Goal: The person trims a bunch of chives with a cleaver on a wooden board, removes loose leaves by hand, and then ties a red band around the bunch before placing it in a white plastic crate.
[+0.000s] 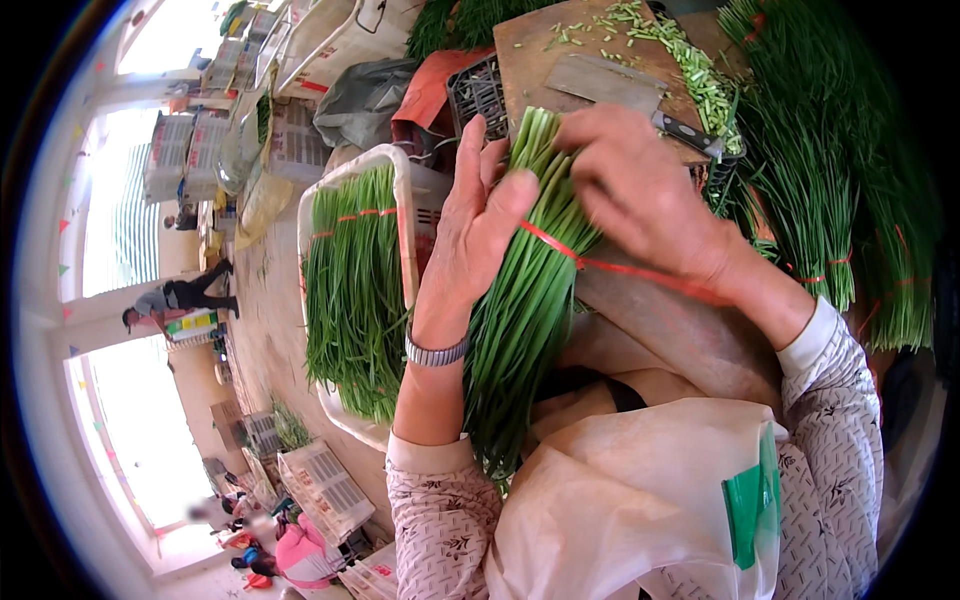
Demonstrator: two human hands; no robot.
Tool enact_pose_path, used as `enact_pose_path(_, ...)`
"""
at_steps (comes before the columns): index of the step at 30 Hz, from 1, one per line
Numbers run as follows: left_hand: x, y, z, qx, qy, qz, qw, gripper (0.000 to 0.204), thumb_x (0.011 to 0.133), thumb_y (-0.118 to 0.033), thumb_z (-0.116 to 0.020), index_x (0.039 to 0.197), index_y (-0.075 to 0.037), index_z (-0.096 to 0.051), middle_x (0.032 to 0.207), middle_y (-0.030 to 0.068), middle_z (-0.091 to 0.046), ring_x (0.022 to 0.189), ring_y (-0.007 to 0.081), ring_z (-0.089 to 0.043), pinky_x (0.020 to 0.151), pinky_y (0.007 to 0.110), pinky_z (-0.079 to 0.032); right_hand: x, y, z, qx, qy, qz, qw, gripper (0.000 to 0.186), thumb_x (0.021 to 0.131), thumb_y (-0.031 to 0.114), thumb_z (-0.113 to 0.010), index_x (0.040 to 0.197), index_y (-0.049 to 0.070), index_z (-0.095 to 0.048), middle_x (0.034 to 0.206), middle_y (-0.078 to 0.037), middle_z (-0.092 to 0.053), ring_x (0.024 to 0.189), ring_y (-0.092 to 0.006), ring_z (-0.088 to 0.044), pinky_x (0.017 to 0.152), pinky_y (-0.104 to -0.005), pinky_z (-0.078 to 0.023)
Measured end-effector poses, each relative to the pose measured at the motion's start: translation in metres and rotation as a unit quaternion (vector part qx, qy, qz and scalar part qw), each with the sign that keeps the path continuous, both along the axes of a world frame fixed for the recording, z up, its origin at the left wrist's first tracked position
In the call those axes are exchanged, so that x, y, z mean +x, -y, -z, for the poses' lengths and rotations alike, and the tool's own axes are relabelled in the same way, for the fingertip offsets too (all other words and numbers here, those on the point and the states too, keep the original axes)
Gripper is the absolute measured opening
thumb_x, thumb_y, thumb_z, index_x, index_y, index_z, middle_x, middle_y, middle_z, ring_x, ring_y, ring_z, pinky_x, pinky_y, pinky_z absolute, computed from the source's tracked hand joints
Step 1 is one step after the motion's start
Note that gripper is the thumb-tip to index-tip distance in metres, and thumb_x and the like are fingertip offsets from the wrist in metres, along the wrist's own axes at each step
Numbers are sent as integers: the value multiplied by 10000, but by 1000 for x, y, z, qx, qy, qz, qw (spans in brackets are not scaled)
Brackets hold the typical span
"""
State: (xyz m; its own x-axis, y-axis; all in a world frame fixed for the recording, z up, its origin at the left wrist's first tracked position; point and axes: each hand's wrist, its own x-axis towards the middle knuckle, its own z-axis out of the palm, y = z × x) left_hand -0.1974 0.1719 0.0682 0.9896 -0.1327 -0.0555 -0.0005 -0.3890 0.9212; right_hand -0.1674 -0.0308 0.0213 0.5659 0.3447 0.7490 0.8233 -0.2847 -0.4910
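Note:
A thick bundle of long green chives (pixel 525 310) lies across my lap, cut ends pointing away. My left hand (pixel 475 230) wraps around the left side of the bundle near its upper part, a metal watch on the wrist. My right hand (pixel 640 190) presses on the right side of the bundle near the cut ends. A red band (pixel 600 262) runs around the bundle and stretches to the right under my right wrist.
A white basket (pixel 412 200) at left holds more tied chives (pixel 352 290). Behind the hands a wooden board (pixel 560 40) carries a cleaver (pixel 615 82) and chopped green trimmings. Loose chives (pixel 830 170) are heaped at right. A beige apron (pixel 640 490) covers my lap. People stand far left.

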Motion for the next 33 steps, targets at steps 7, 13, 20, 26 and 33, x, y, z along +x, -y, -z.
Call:
enact_pose_path(7,-5,26,5,347,86,55,932,1217,555,-239,-882,1496,43,-162,1443,298,-379,1334,386,-419,1074,410,-386,24,67,64,-45,-67,220,972,230,779,-7,-556,1006,-14,-595,926,-165,-630,947,-348,-610,817,-388,-489)
enact_pose_path(13,-18,10,-9,229,89,109,963,1241,534,-183,-871,1518,9,-140,1426,234,-443,1294,330,-487,1081,388,-388,-3,61,62,111,-276,20,955,243,770,-41,-528,1008,-40,-577,920,-195,-619,923,-371,-603,814,-412,-483)
enact_pose_path(20,-41,-3,-18,248,62,120,959,1226,494,-201,-888,1490,45,-217,1412,212,-463,1290,325,-492,1073,385,-395,-17,55,62,101,-314,-42,943,205,797,-46,-548,1000,-28,-570,888,-164,-628,826,-306,-624,766,-383,-494)
enact_pose_path(26,-49,-4,-21,200,22,72,977,1155,501,-171,-882,1460,48,-277,1331,171,-533,1208,264,-549,1032,366,-428,-21,53,63,138,-321,-57,935,225,813,-48,-558,1034,-13,-583,877,-141,-642,806,-252,-627,756,-344,-496)
enact_pose_path(33,-46,-35,-39,129,57,-28,990,1103,510,-148,-886,1436,42,-319,1281,137,-561,1133,219,-581,981,333,-470,-18,53,54,139,-366,-91,916,247,827,-47,-552,1069,-11,-583,854,-120,-624,795,-216,-621,741,-327,-492)
